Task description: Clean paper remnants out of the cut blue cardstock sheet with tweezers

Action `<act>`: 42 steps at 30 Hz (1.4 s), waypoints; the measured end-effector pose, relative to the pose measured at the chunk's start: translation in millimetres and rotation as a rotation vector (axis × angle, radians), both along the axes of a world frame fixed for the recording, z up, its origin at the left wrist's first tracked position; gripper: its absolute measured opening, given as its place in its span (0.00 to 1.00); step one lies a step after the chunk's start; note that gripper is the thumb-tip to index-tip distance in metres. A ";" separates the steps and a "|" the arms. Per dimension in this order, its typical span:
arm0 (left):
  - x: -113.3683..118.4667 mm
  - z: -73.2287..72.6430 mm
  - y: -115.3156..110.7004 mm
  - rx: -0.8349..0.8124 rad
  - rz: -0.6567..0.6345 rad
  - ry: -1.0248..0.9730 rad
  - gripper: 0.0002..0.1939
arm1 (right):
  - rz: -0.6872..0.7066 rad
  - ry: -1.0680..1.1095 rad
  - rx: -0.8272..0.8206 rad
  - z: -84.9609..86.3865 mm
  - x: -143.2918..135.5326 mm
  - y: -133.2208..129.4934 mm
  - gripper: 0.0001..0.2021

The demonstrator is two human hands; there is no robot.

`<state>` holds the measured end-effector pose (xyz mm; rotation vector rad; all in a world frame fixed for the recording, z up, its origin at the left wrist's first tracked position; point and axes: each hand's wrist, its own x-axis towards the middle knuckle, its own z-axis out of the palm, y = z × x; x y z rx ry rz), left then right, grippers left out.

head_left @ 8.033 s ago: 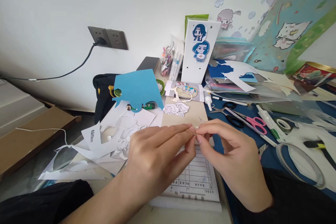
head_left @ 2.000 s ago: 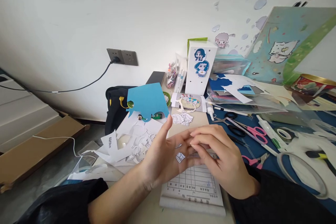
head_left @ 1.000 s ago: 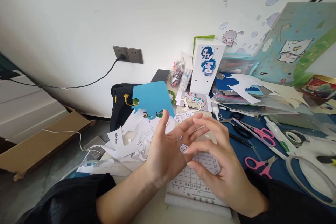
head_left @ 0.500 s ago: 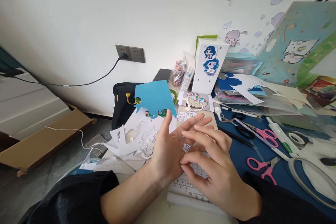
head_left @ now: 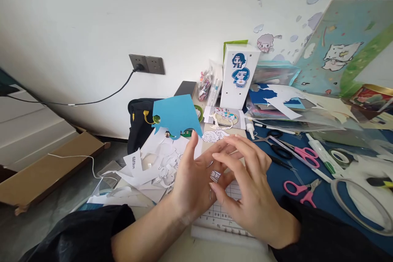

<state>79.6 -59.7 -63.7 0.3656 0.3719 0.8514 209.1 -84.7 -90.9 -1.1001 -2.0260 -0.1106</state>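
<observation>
Head view: cutouts (head_left: 215, 176) on left hand (head_left: 194, 181)

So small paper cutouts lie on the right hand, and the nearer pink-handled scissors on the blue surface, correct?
Wrong hand: the head view shows the small paper cutouts on the left hand. Nearer pink-handled scissors on the blue surface: correct.

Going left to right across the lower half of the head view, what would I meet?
Cardboard box, white paper scraps, left hand with a lined paper piece on its palm, right hand, nearer pink-handled scissors, grey ring.
</observation>
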 end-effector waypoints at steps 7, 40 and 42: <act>-3.1 -1.1 1.9 0.018 -0.020 -0.043 0.37 | 0.049 -0.076 0.065 -3.2 -1.0 -2.4 0.18; -7.7 -17.6 32.0 0.862 0.209 0.875 0.14 | 0.001 -0.396 -0.256 2.5 74.3 48.3 0.14; -6.9 -17.8 31.0 0.852 0.193 0.873 0.14 | 0.002 -0.389 -0.253 2.6 72.4 47.7 0.15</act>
